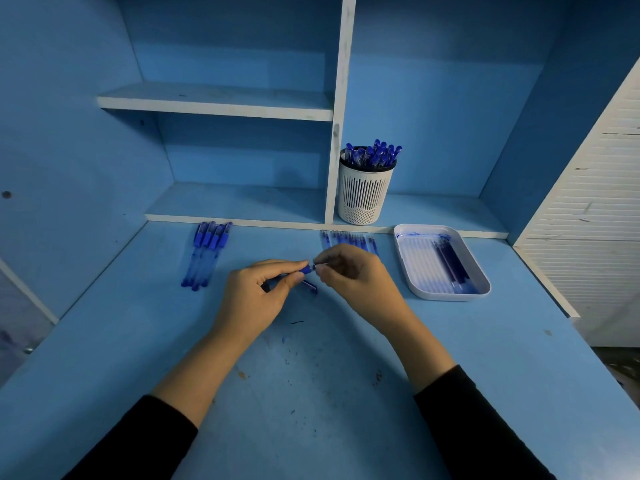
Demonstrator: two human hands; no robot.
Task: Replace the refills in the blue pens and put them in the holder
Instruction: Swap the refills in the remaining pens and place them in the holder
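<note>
Blue pen (pixel 304 270) gripped in my left hand (pixel 258 292) just above the bench (pixel 311 393), my right hand (pixel 356 275) pinches its tip, mid refill swap; next likely needs a straight, steady pull.

Dim bluish light, wide-angle edge distortion

1. Left hand (pixel 254 297) over mid desk (pixel 104 358), back of hand up, fingers (pixel 287 264) curled round a pen (pixel 305 270), thumb pressed against it from below.
2. Right hand (pixel 358 282) just beside the left, fingertips nearly meeting; thumb and forefinger pinch the pen's tip end, other fingers curled.
3. Forearms bare, coming in from the desk's near edge and angling inward like a V.
4. Black sleeves (pixel 478 427) end mid-forearm on both arms.
</note>
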